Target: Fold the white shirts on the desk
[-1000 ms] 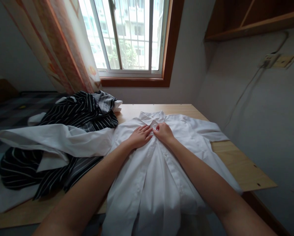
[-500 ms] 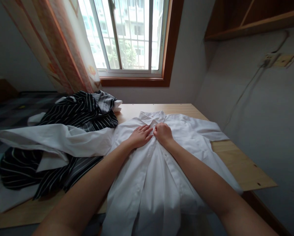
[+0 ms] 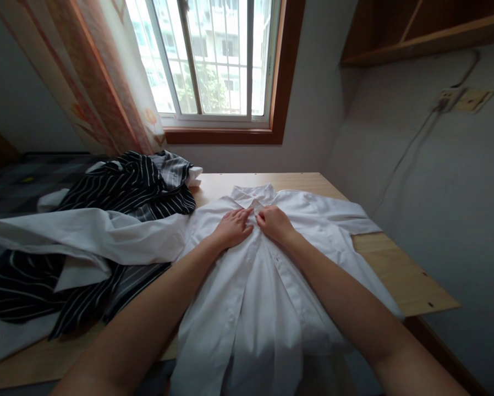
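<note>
A white button-up shirt [image 3: 259, 308] lies front up, its collar [image 3: 253, 192] at the far end and its lower front hanging over the near edge. The front is fastened near the collar and falls apart lower down, with small buttons along one edge. Just below the collar, my right hand [image 3: 275, 221] is closed, its fingers pinching the shirt's front edge. Beside it, my left hand [image 3: 234, 226] rests on the fabric with its fingers stretched out, tips close to the same edge. Whichever button or hole lies between the hands is hidden.
A wooden board [image 3: 395, 272] carries the shirt. To the left is a heap of black striped clothes [image 3: 127, 181], with the shirt's sleeve [image 3: 135, 234] across it. Behind stand a window [image 3: 214, 60] and a curtain [image 3: 94, 82]; a shelf [image 3: 428, 47] overhangs the right.
The view has shifted slightly. Both hands stay at the same place on the shirt, with the left fingers moving a little against the front edge.
</note>
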`<state>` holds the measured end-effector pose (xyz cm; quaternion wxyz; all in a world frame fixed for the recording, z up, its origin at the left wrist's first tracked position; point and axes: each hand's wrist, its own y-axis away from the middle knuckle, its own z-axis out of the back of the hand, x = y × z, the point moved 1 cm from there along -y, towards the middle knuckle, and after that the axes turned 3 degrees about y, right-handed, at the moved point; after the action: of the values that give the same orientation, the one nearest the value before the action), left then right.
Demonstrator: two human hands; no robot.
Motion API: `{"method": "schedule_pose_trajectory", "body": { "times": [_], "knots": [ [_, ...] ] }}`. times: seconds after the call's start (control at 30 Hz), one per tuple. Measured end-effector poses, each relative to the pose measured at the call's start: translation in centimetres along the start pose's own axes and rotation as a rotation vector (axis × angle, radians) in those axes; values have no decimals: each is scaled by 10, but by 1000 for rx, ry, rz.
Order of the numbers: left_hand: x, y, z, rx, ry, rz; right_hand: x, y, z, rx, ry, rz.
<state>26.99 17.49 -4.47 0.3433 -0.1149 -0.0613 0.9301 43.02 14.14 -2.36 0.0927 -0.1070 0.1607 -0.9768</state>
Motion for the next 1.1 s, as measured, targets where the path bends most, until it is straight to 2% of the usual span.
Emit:
{"method": "schedule_pose_trajectory", "body": {
  "times": [0.23,0.3,0.4,0.5,0.6,0.7,0.8,0.93,1.1],
  "knots": [
    [-4,-1,1,10,-88,-31,-31,0,5,-48,-112,-108],
    [-4,-2,1,4,-100,-30,-40,-1,1,-93,-159,-73],
    [-5,-2,1,12,-112,-20,-48,-1,-9,-112,-316,74],
    [-5,-2,0,14,-111,-16,-51,-2,-19,-83,-449,166],
    [-4,-2,0,-29,-87,-54,-51,-3,-24,-62,-475,207],
    [-5,-2,1,-86,-22,-176,-50,-4,-25,-59,-466,207],
    [-7,-3,3,-64,66,-289,-49,-3,-20,-33,-474,199],
    [-5,-7,4,-18,141,-304,-49,1,-11,-3,-499,140],
    [-2,-6,5,-40,189,-300,-47,2,-8,48,-492,144]
  ]
}}
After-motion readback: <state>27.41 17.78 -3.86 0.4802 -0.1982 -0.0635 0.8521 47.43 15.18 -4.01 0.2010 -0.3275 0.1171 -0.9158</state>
